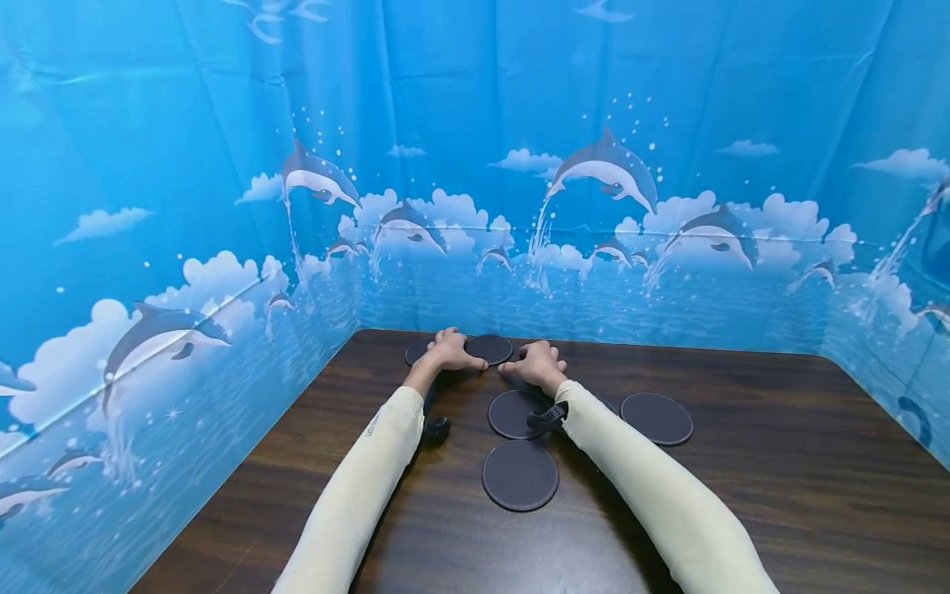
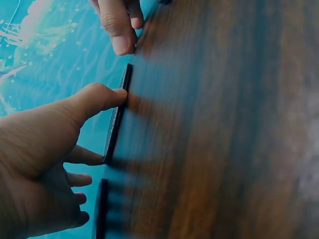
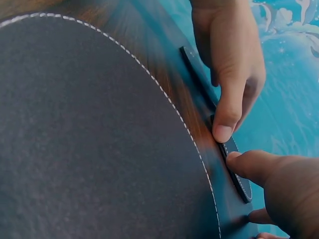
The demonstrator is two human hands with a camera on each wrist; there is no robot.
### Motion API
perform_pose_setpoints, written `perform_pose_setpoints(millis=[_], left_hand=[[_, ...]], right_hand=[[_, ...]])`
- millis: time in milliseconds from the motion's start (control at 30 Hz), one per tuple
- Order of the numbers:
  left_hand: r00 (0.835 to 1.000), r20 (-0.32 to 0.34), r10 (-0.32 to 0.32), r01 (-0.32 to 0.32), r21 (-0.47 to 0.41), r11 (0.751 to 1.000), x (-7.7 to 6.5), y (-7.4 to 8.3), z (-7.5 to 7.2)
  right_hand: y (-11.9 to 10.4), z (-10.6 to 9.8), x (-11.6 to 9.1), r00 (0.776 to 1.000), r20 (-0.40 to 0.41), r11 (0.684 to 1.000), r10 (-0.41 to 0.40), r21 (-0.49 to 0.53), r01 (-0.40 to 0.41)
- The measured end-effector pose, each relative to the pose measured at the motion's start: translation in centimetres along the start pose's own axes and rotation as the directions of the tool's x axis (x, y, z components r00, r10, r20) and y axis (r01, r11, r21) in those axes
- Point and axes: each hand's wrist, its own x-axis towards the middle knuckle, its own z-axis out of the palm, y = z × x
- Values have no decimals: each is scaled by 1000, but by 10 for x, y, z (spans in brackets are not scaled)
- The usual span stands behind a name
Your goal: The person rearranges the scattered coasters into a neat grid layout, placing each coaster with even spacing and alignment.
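At the far edge of the table, my left hand (image 1: 449,352) pinches a round dark coaster (image 1: 490,350) between thumb and index finger. In the left wrist view its thumb lies on the rim of that coaster (image 2: 115,124), with the index fingertip near the other end. My right hand (image 1: 538,365) is at the coaster's right side, fingers loosely bent, its thumb (image 3: 234,159) overlapping the stitched top in the right wrist view. The left wrist view shows a small gap between the right fingertips (image 2: 121,45) and the rim. Another coaster (image 1: 417,351) lies partly behind my left hand.
Closer in on the dark wooden table (image 1: 779,462) lie a middle coaster (image 1: 512,412), a front coaster (image 1: 520,475) and a right coaster (image 1: 656,418). My right forearm mostly hides one more coaster (image 1: 610,406). A blue dolphin-print curtain (image 1: 475,165) borders the back and sides.
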Motion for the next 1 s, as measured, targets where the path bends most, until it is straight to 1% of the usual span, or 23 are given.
perform_pose_setpoints(millis=[67, 200, 400, 600, 767, 900, 1000], left_hand=[[1000, -2, 3, -3, 0, 1000, -1, -1, 0], [999, -15, 29, -29, -16, 999, -1, -1, 1], [998, -33, 50, -52, -49, 997, 0, -3, 1], [998, -33, 59, -62, -89, 994, -1, -6, -1], [995, -33, 89, -92, -92, 992, 0, -9, 0], [993, -31, 110, -112, -109, 988, -1, -11, 0], [992, -33, 123, -126, -120, 985, -4, -12, 0]], right_hand=[[0, 2, 0, 1000, -1, 1000, -9, 2, 9], [1, 4, -1, 1000, -13, 1000, -11, 13, 11], [1, 5, 0, 999, -50, 999, -11, 39, 13], [1, 7, 2, 998, -66, 996, 16, 92, -10], [1, 7, 3, 997, -76, 994, 34, 108, -26], [1, 9, 3, 996, -85, 995, 15, 98, -6], [3, 11, 2, 996, -92, 995, -21, 91, 29]])
